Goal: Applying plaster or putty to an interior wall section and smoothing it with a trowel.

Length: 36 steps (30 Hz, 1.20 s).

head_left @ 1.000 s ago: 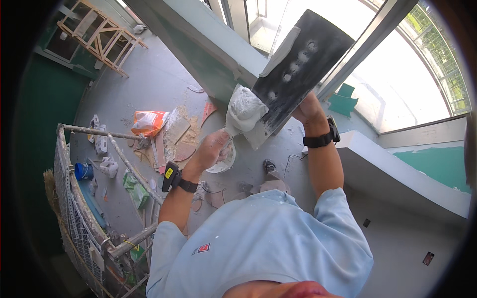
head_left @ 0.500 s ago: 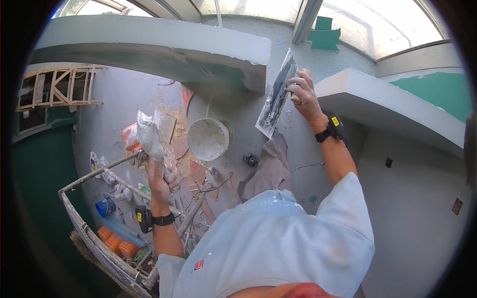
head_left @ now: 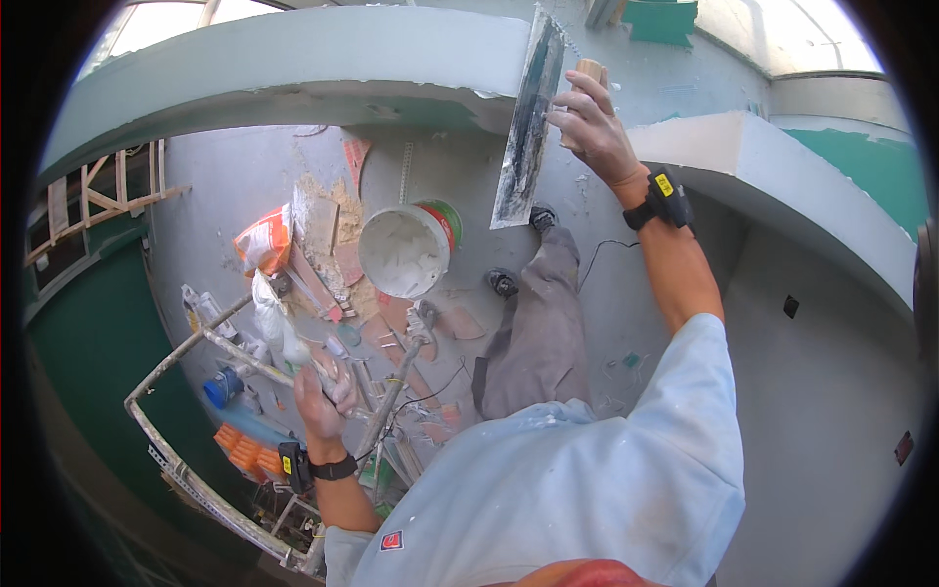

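My right hand [head_left: 599,132] is raised and closed around the wooden handle of a long plastering trowel [head_left: 528,137]. Grey-white plaster smears its blade, which stands nearly upright in front of the end of the pale ledge [head_left: 293,73]. Lower on the left, my left hand [head_left: 323,396] grips a small trowel [head_left: 279,321] thickly coated with white plaster. The coating hides its blade shape. Between the two hands, on the floor below, sits a round bucket [head_left: 403,254] with whitish plaster inside.
A metal scaffold rail [head_left: 161,362] curves along the left. On the floor lie an orange-and-white bag [head_left: 264,243], broken boards [head_left: 313,284], a blue pail [head_left: 223,387] and a dark cable [head_left: 597,249]. Another pale ledge [head_left: 782,176] juts out at the right.
My right hand and the plastering trowel have risen. My left hand has lowered with the small trowel. The view has shifted, showing more of my legs and both shoes.
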Each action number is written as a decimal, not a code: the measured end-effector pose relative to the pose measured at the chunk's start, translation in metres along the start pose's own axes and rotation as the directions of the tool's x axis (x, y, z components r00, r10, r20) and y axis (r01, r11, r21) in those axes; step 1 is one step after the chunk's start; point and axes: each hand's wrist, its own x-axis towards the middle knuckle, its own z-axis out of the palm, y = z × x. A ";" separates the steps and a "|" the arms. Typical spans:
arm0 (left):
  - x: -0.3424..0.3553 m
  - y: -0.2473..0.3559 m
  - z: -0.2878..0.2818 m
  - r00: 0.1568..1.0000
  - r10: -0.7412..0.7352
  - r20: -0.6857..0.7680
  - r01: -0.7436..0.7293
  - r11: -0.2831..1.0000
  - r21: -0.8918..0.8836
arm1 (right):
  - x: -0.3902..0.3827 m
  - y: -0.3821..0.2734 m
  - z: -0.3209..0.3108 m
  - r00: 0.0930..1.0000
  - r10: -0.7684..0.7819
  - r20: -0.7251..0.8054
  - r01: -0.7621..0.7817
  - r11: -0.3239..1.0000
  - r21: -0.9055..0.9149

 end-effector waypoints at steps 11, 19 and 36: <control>0.005 0.015 0.014 0.999 0.037 -0.030 -0.034 0.996 0.088 | -0.028 0.025 0.036 0.999 0.036 0.015 -0.038 0.988 0.150; 0.013 0.028 0.041 0.994 0.111 0.025 -0.113 0.991 0.076 | -0.097 0.049 0.065 0.971 0.160 0.180 -0.184 0.975 0.125; -0.019 0.032 0.062 0.862 0.272 0.429 -0.343 0.934 0.097 | 0.088 -0.155 -0.198 0.867 0.493 0.073 -0.157 0.130 0.979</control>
